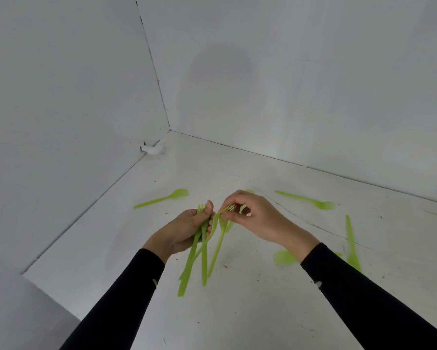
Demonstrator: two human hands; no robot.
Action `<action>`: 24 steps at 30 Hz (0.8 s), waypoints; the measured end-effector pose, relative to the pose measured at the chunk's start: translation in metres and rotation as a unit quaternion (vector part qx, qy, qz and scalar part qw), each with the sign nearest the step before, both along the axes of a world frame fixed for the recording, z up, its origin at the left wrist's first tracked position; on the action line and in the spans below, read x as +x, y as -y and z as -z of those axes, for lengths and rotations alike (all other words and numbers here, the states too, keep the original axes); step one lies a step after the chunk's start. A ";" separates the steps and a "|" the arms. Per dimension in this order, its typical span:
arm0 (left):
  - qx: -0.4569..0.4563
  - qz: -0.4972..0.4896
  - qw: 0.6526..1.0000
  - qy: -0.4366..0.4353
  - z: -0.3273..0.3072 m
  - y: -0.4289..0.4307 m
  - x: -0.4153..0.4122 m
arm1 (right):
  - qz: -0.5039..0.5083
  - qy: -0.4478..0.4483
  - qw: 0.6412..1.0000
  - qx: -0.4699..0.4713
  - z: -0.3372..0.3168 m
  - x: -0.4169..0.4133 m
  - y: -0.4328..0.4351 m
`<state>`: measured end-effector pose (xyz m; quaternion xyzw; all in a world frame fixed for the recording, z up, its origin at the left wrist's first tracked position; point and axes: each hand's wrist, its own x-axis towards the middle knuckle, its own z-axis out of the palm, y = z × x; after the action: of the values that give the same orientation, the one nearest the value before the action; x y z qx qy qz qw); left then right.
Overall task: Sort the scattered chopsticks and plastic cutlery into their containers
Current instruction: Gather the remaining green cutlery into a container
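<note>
My left hand grips a bunch of green plastic forks near their heads, handles hanging down toward me. My right hand pinches the tines of one or two forks right beside the bunch. Loose on the white table lie a green spoon to the far left, a second spoon to the far right, a green knife at the right, and a third spoon partly hidden under my right sleeve. No container or chopsticks are in view.
The white table sits in a corner between two white walls. A small white lump lies in the far corner. The table's left edge runs diagonally down to the lower left.
</note>
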<state>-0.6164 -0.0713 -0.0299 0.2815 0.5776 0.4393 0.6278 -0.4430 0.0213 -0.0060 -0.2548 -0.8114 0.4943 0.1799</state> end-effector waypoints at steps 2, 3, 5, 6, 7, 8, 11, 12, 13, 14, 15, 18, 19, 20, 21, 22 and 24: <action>-0.017 0.005 0.999 -0.038 0.000 -0.002 0.003 | -0.021 0.046 0.999 0.004 0.001 -0.004 -0.002; -0.023 0.023 0.999 -0.035 0.001 -0.003 0.004 | -0.031 0.058 0.998 0.003 0.002 -0.006 -0.002; -0.028 0.064 0.998 -0.001 -0.001 -0.003 0.007 | -0.032 0.061 0.998 0.000 0.006 -0.012 -0.003; -0.027 0.074 0.997 0.012 -0.002 -0.003 0.009 | -0.023 0.063 0.998 -0.002 0.008 -0.014 -0.004; -0.028 0.074 0.997 0.017 -0.003 -0.003 0.011 | -0.012 0.069 0.998 -0.003 0.011 -0.017 -0.005; -0.027 0.067 0.997 0.015 -0.002 -0.003 0.012 | -0.006 0.080 0.997 -0.004 0.012 -0.019 -0.007; -0.015 0.059 0.997 0.036 0.008 -0.004 0.008 | -0.008 0.115 0.993 -0.009 0.017 -0.025 -0.012; -0.012 0.068 0.997 0.043 0.010 -0.004 0.005 | -0.011 0.120 0.993 -0.011 0.018 -0.027 -0.015; -0.016 0.077 0.996 0.044 0.010 -0.003 0.002 | -0.019 0.122 0.992 -0.018 0.018 -0.029 -0.018; -0.021 0.087 0.995 0.037 0.010 -0.003 0.000 | -0.034 0.126 0.991 -0.032 0.018 -0.030 -0.021; -0.027 0.095 0.995 0.021 0.008 -0.002 -0.003 | -0.055 0.126 0.989 -0.056 0.017 -0.030 -0.024; -0.029 0.060 0.995 -0.071 0.003 -0.007 -0.018 | -0.026 0.087 0.988 -0.121 0.024 -0.028 -0.038; -0.026 0.020 0.992 -0.121 0.004 -0.012 -0.028 | 0.025 0.088 0.991 -0.100 0.030 -0.027 -0.045; -0.022 -0.031 0.984 -0.175 0.006 -0.018 -0.040 | 0.084 0.115 0.988 -0.052 0.037 -0.026 -0.052; -0.022 -0.083 0.966 -0.244 0.010 -0.024 -0.053 | 0.135 0.158 0.978 -0.004 0.044 -0.026 -0.059; -0.027 -0.128 0.934 -0.332 0.015 -0.032 -0.065 | 0.173 0.206 0.963 0.027 0.052 -0.026 -0.064; -0.040 -0.150 0.849 -0.505 0.026 -0.047 -0.084 | 0.217 0.280 0.935 0.033 0.063 -0.030 -0.069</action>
<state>-0.7007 -0.0246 -0.0554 0.3492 0.8671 0.3020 0.1869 -0.4731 0.0900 -0.0686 -0.5467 -0.7696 0.3251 0.0566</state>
